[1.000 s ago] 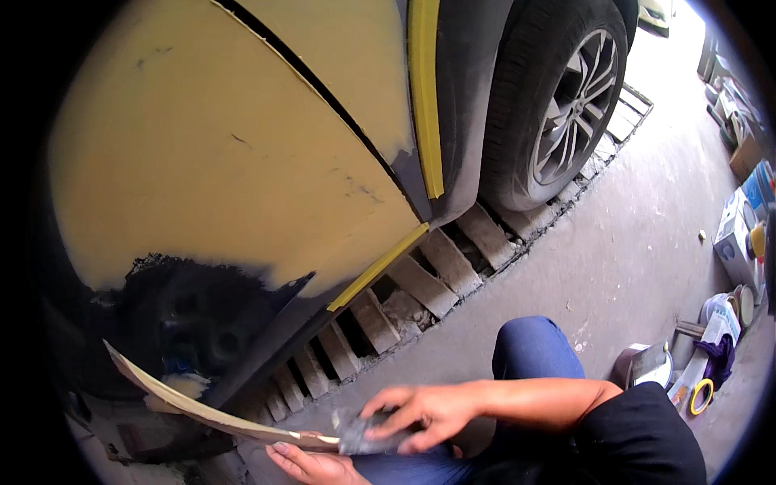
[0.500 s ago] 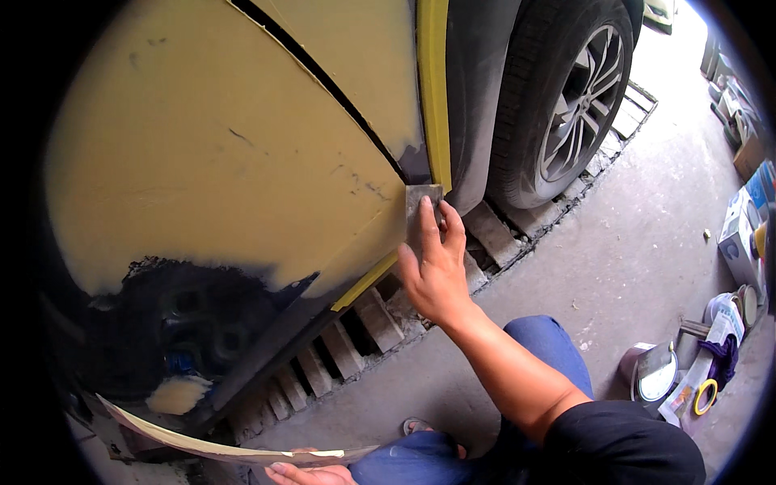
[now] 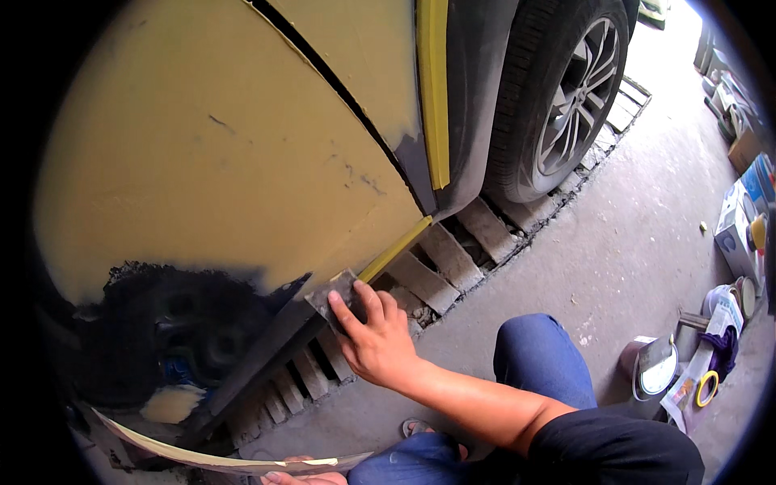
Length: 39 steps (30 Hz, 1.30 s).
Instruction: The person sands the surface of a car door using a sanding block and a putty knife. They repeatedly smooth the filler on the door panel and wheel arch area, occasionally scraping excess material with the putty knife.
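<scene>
My right hand point(image 3: 376, 339) grips a flat grey putty spreader point(image 3: 330, 297), its fingers spread over the back. The spreader lies against the lower edge of the car door point(image 3: 202, 174), beside a yellow masking tape strip point(image 3: 396, 249). Beige-yellow putty coats most of the door; a dark patch point(image 3: 194, 315) shows near its lower left. At the bottom edge my left hand point(image 3: 303, 478), partly cut off, is closed round a long, thin, curved board point(image 3: 214, 461) with pale putty along it.
A car wheel point(image 3: 570, 101) stands at the upper right, past taped trim. Below the car runs a slatted floor grating point(image 3: 428, 279). To the right, a paint can point(image 3: 653, 368), a yellow tape roll point(image 3: 707, 388) and a white box point(image 3: 737, 230) rest on the concrete floor.
My right hand has moved down and left with the spreader, from the corner by the wheel arch along the door's lower edge. My left hand stays with the board at the bottom.
</scene>
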Motion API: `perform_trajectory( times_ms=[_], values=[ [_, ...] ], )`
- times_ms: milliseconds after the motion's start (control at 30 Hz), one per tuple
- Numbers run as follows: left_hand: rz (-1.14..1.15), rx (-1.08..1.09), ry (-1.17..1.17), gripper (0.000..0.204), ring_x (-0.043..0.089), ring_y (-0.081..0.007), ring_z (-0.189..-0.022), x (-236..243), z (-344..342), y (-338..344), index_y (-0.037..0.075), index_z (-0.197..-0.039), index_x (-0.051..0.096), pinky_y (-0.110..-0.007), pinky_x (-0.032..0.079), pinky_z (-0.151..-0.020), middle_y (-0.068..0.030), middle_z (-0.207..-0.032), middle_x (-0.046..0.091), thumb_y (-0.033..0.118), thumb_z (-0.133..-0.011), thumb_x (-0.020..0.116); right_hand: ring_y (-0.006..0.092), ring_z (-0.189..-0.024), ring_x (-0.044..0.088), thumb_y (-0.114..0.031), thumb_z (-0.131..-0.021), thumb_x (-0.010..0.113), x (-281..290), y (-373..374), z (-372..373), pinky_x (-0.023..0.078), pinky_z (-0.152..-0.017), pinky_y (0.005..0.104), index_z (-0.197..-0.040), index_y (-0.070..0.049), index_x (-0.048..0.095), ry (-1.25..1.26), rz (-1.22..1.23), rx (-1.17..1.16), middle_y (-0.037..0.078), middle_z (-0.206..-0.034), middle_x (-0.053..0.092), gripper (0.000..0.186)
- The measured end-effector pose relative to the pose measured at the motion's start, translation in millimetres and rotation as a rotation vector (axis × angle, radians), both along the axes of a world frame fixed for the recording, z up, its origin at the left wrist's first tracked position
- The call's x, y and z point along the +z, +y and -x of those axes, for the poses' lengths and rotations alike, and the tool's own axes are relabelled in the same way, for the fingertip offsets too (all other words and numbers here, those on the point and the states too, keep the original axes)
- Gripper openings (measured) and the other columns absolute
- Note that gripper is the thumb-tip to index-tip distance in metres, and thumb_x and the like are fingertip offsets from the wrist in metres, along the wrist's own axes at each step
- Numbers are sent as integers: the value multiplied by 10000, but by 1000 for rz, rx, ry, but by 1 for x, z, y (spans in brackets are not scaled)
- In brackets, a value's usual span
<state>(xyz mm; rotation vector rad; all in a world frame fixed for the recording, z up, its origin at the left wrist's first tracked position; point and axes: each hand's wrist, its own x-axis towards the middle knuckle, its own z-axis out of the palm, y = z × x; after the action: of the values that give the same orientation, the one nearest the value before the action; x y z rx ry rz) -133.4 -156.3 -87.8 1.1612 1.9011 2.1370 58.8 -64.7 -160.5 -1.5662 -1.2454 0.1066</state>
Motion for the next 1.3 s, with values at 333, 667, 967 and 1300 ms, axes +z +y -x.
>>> perform_trajectory(
  times_ms=[333, 667, 967, 1300],
  values=[
    [-14, -25, -46, 657, 347, -315, -1437, -2, 2, 0, -140, -1457, 329, -406, 268, -1196, -290, -1543, 322, 342, -1048, 510, 462, -1318, 369, -191, -907, 657, 0, 22, -94, 345, -1107, 498, -1524, -45, 333, 414, -98, -199, 285, -1432, 332, 712],
    [17, 12, -21, 652, 373, -318, -1419, -2, -3, 2, -128, -1462, 332, -410, 290, -1182, -290, -1539, 327, 348, -1051, 502, 438, -1204, 446, -184, -847, 699, -5, 15, -3, 428, -1004, 505, -1461, -67, 444, 218, -94, -21, 245, -1357, 418, 676],
    [-9, -171, -147, 620, 463, -319, -1328, -3, -18, 6, -119, -1431, 372, -407, 362, -1130, -280, -1492, 389, 349, -1049, 513, 300, -1347, 429, -156, -861, 706, 5, -62, -25, 344, -1117, 404, -1364, -66, 608, 925, -187, 1583, 158, -1466, 453, 520],
    [-52, -118, -35, 595, 458, -314, -1338, 11, -15, 2, -135, -1405, 410, -399, 338, -1140, -294, -1476, 409, 340, -1057, 495, 391, -1446, 305, -261, -902, 622, -58, -26, -53, 268, -1185, 462, -1510, 11, 327, 605, -142, 462, 252, -1514, 349, 728]
  ],
)
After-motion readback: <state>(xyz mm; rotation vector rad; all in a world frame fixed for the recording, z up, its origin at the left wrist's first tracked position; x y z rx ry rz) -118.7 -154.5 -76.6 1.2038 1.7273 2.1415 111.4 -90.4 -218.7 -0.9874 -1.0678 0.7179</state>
